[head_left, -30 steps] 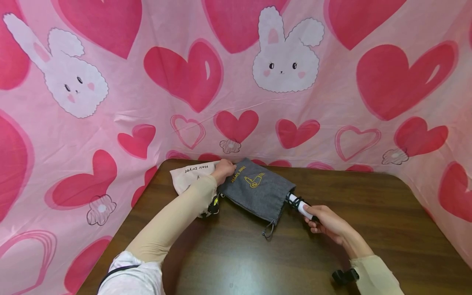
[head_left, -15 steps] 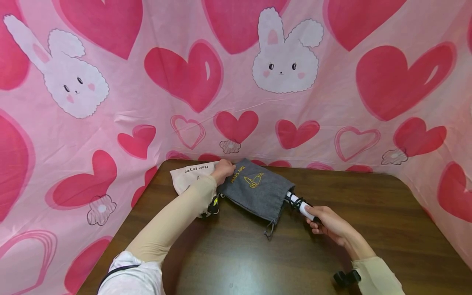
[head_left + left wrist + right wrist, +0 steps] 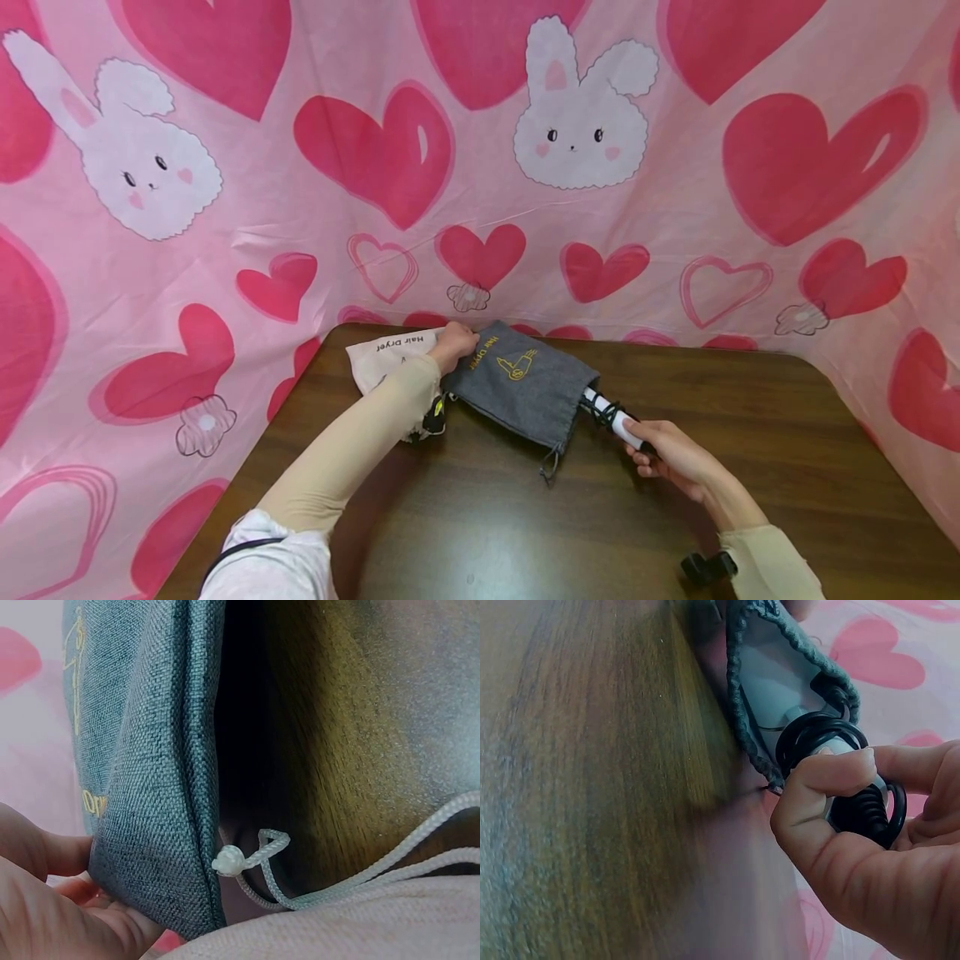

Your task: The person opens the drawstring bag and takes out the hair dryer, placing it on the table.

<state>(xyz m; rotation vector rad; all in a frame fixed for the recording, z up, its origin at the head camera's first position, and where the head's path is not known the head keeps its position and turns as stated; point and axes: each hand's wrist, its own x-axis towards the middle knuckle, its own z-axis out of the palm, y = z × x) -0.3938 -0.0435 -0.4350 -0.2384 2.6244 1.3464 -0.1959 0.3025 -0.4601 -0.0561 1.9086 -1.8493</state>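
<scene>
A grey drawstring bag (image 3: 525, 387) printed "Hair Dryer" in yellow lies tilted at the back middle of the table. Its bottom corner is pinched by my left hand (image 3: 454, 346); the left wrist view shows thumb and fingers on the cloth (image 3: 154, 795). From the bag's open mouth sticks out the white handle of a hair dryer (image 3: 622, 427), wound with its black cord (image 3: 817, 731). My right hand (image 3: 675, 454) grips the end of that handle. In the right wrist view the dryer's white body (image 3: 776, 682) shows inside the mouth, and the rest is hidden by the bag.
A cream bag (image 3: 375, 367) with "Hair Dryer" lettering lies behind my left arm, its white drawstring (image 3: 375, 866) trailing in the left wrist view. Something black and yellow (image 3: 435, 417) shows beside it. A heart-and-rabbit cloth hangs behind the brown table (image 3: 480, 533).
My right hand has shifted very slightly to the right with the handle, and a little more of it shows outside the bag. The left hand keeps its place.
</scene>
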